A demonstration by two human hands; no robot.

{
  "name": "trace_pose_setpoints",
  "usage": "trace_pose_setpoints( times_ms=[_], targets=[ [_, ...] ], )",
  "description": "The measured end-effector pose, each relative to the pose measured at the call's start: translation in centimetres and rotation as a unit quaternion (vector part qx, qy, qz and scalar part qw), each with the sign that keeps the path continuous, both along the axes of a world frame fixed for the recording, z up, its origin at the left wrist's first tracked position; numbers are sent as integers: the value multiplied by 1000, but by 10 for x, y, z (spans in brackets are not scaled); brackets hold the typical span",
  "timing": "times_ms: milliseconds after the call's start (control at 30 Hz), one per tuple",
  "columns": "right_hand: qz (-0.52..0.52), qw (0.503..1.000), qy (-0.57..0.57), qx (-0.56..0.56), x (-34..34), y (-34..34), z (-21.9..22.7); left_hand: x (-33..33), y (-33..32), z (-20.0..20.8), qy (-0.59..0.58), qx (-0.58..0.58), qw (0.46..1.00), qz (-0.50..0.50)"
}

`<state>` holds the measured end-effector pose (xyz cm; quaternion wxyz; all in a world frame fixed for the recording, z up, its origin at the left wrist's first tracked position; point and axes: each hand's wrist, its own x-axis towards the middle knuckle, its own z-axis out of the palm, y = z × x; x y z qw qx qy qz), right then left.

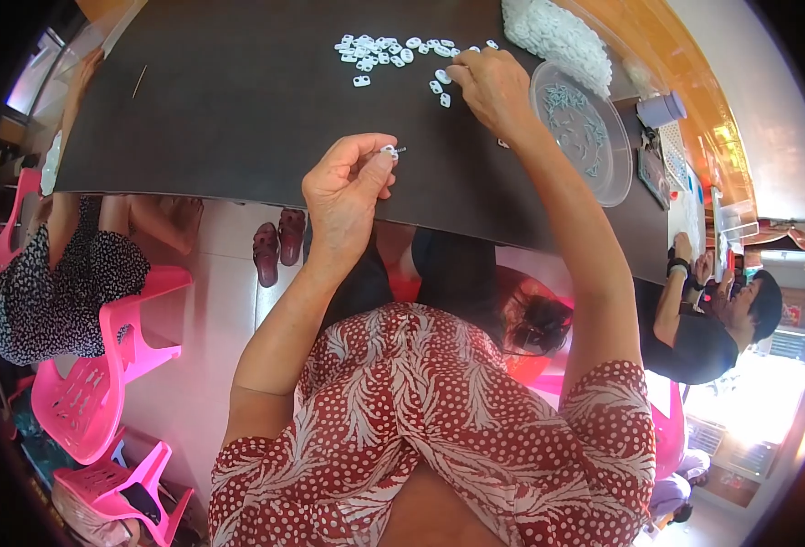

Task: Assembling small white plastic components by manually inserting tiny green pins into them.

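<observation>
My left hand (346, 182) is raised near the table's front edge, thumb and fingers pinching a small white plastic piece (389, 152). A thin grey screw (401, 149) sticks out of that piece to the right. Farther off, my right hand (495, 87) reaches down to the tabletop with its fingers drawn together. Loose white pieces (443, 77) lie right beside its fingertips; whatever is between them is hidden. To its left spreads a scatter of white two-holed pieces (370, 50). A clear round tub (623, 175) of small grey screws (574, 123) stands right of my right forearm.
A large bag of white pieces (557, 41) lies behind the tub. On the dark table (238, 109), a thin stick (139, 82) rests at the far left. Co-workers sit at both sides: a person in black (707, 337) right, another in a patterned dress (65, 283) left, near pink chairs (79, 401).
</observation>
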<state>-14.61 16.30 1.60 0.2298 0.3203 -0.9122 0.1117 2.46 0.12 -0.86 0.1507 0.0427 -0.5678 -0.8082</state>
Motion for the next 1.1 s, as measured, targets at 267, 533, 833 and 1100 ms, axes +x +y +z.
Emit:
trace_pose_setpoints(
  times_ms=[267, 533, 833, 1100],
  targets=[
    [21, 993, -21, 114, -9, -5, -4, 1, 2, 1, -1, 18, 1000, 2],
    [102, 992, 73, -25, 40, 1, 6, -1, -1, 6, -4, 67, 998, -6],
    [125, 991, 40, 6, 90, -2, -3, 1, -5, 3, 6, 86, 996, -3],
    [89, 994, -32, -49, 90, 2, 1, 3, 0, 11, -3, 81, 997, 7]
  ],
)
